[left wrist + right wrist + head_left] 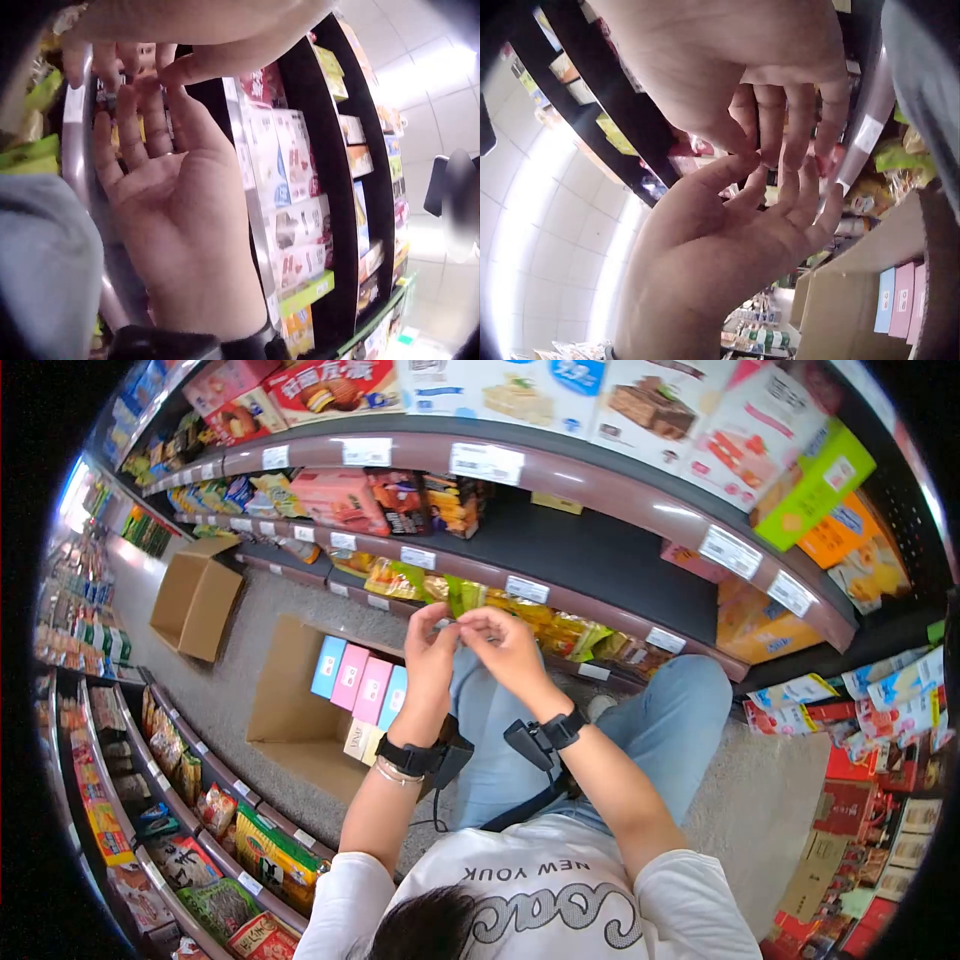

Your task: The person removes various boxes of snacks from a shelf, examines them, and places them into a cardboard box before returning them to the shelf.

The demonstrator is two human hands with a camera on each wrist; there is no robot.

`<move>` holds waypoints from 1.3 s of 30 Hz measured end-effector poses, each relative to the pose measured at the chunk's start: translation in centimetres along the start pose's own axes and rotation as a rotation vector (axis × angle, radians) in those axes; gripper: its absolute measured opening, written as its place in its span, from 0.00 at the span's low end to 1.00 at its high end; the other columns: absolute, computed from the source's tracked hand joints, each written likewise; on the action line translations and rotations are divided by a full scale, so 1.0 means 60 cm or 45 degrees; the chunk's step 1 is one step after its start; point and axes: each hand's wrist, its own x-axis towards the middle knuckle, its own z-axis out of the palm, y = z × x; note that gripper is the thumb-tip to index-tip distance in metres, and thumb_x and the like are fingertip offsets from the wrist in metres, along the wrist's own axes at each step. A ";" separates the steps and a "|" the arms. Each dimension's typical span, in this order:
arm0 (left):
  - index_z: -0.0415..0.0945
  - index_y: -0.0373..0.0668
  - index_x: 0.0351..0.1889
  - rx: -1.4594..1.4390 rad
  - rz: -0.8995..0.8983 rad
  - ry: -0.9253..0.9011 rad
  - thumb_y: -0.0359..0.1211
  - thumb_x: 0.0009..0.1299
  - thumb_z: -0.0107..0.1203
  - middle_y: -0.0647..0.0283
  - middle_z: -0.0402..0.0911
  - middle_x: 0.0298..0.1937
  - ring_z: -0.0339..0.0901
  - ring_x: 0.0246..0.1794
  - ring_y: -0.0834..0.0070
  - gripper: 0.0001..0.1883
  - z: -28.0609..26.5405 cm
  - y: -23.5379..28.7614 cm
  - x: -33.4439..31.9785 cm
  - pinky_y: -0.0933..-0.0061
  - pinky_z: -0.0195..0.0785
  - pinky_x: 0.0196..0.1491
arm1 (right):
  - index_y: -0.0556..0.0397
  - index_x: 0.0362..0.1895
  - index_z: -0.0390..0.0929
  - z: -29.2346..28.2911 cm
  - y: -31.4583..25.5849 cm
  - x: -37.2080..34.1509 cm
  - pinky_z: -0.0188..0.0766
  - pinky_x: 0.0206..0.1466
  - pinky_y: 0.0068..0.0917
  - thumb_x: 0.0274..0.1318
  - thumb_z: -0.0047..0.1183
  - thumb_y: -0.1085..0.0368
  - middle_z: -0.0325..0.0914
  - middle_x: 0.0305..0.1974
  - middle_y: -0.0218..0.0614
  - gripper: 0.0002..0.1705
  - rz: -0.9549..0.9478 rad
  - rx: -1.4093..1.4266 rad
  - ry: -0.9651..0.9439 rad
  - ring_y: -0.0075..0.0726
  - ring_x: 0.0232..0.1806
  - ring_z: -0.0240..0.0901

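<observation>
Both hands are raised in front of the lower shelf, with fingertips meeting. In the head view the left hand (432, 650) and right hand (508, 650) have gently bent fingers and thumb tips close together. The left wrist view shows the left hand (217, 30) across the top and the right palm (184, 202) below it, its fingers spread. From the right wrist, the right hand (742, 60) is above and the left hand (720, 240) below, thumb tips touching. Nothing can be seen held in either hand.
An open carton (290, 710) with pink and blue boxes (348, 675) stands on the floor at left; another carton (195, 605) is beyond it. Shelves with price rails (620, 490) cross the front. Yellow and green packets (555, 628) lie low behind the hands. Bent knees (690, 700) are close by.
</observation>
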 end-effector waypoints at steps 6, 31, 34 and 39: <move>0.71 0.43 0.57 0.154 0.102 -0.315 0.28 0.67 0.54 0.63 0.72 0.56 0.70 0.54 0.75 0.20 0.156 -0.045 -0.016 0.73 0.63 0.55 | 0.56 0.50 0.76 -0.193 -0.014 -0.039 0.73 0.44 0.24 0.58 0.57 0.69 0.81 0.42 0.35 0.15 0.048 -0.125 0.354 0.23 0.39 0.77; 0.78 0.44 0.49 0.968 1.012 -0.757 0.43 0.64 0.60 0.56 0.82 0.48 0.77 0.52 0.58 0.19 0.592 -0.082 0.132 0.59 0.69 0.53 | 0.53 0.50 0.78 -0.636 -0.063 0.056 0.65 0.56 0.48 0.60 0.51 0.55 0.77 0.50 0.47 0.20 -0.273 -1.603 0.815 0.55 0.53 0.72; 0.78 0.44 0.49 0.999 1.039 -0.798 0.42 0.64 0.60 0.56 0.82 0.48 0.77 0.52 0.58 0.19 0.594 -0.088 0.139 0.59 0.69 0.53 | 0.53 0.50 0.78 -0.637 -0.068 0.058 0.64 0.56 0.49 0.60 0.51 0.54 0.77 0.50 0.47 0.20 -0.276 -1.597 0.826 0.55 0.53 0.71; 0.78 0.44 0.50 1.034 1.081 -0.841 0.42 0.63 0.61 0.56 0.81 0.49 0.77 0.52 0.58 0.19 0.595 -0.097 0.142 0.60 0.69 0.54 | 0.53 0.50 0.78 -0.645 -0.077 0.060 0.64 0.57 0.49 0.60 0.51 0.54 0.77 0.50 0.48 0.20 -0.285 -1.591 0.836 0.55 0.53 0.71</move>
